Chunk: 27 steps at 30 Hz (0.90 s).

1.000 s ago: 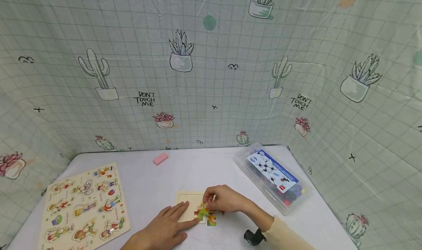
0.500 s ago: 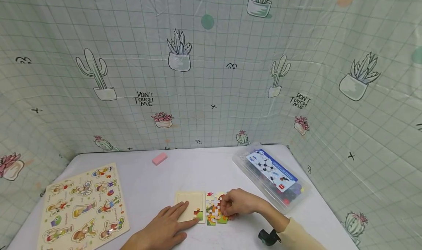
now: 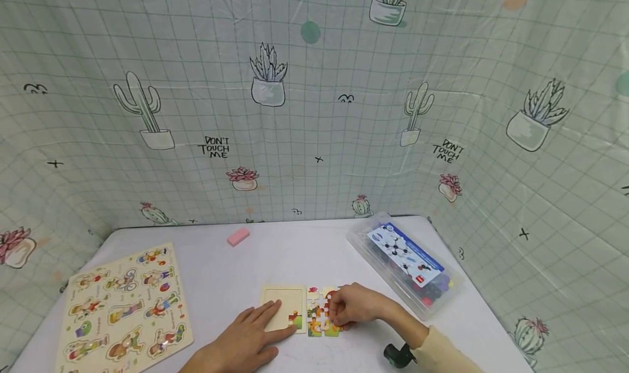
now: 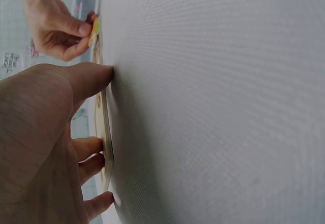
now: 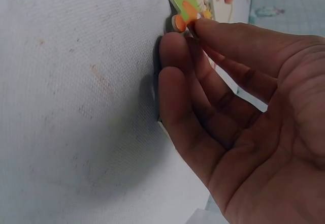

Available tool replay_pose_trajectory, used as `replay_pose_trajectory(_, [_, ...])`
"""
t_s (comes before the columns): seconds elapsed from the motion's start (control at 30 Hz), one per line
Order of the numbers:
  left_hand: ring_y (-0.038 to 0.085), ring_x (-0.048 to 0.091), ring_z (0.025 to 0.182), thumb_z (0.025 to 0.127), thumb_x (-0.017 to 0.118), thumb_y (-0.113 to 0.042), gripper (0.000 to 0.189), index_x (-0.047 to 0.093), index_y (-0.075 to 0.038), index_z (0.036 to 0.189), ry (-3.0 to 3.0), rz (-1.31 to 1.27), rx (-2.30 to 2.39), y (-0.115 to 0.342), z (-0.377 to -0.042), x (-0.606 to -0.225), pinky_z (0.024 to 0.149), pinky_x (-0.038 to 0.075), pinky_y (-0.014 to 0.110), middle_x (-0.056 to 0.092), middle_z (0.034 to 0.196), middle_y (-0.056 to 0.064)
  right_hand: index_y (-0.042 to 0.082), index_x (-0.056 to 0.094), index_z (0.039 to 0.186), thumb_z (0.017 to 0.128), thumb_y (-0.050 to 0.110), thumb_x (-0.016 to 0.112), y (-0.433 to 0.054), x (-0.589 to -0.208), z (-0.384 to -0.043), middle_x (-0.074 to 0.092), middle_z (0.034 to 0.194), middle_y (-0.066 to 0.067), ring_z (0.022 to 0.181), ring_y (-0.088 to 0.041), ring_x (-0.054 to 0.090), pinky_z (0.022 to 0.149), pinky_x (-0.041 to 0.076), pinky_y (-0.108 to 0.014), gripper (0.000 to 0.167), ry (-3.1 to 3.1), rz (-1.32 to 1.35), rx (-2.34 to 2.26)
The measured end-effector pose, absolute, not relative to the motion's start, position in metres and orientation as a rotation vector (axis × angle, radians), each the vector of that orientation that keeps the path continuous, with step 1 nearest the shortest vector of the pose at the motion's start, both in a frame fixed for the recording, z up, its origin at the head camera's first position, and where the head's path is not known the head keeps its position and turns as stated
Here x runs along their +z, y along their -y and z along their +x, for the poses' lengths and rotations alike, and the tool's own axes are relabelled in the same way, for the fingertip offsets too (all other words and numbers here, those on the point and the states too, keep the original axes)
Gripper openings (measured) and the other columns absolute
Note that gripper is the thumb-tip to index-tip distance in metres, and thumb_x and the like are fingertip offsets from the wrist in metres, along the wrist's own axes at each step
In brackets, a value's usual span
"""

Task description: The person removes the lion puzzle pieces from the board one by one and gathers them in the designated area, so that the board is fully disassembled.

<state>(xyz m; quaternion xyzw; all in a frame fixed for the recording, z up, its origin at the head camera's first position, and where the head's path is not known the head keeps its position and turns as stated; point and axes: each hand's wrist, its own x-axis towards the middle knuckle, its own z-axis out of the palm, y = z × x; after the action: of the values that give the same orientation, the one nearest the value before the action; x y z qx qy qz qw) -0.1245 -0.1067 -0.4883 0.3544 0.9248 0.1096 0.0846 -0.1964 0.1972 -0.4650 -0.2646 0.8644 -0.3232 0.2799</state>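
Note:
A shallow wooden puzzle tray (image 3: 280,294) lies at the table's front middle, with a small joined patch of green and brown pieces (image 3: 296,320) in its lower right corner. My left hand (image 3: 248,335) rests on the tray's left part with spread fingers, the thumb near that corner. Right beside the tray lies a block of colourful jigsaw pieces (image 3: 314,311), partly covered by my right hand (image 3: 357,304). Thumb and fingers of that hand pinch a yellow-green jigsaw piece (image 4: 95,28) at the block's near right side. Its green and orange face (image 5: 187,3) shows in the right wrist view.
A large wooden figure puzzle board (image 3: 125,307) lies at left. A pink block (image 3: 238,237) sits near the back edge. At back right stands a clear plastic case (image 3: 403,264) with a molecule label. A black device (image 3: 398,355) is by my right sleeve (image 3: 444,354).
My right hand has moved right, from over the tray to the block of pieces, carrying a green piece. That piece now lies straighter against the block. My left hand stays in place.

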Motion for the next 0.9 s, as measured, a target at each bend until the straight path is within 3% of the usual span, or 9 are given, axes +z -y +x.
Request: replay_pose_trajectory(0.9, [0.031, 0.03, 0.148, 0.1, 0.057, -0.04, 0.049, 0.048, -0.045, 0.148, -2.734, 1.063, 0.352, 0.1094, -0.126, -0.4913, 0.109, 0.034, 0.06, 0.03, 0.162, 0.015, 0.017, 0.069, 0.078, 0.085, 0.004, 0.074, -0.1937, -0.4642, -0.1967, 0.063, 0.063, 0.007, 0.054, -0.006, 0.058, 0.051, 0.043, -0.019, 0.016, -2.36, -0.716, -0.776])
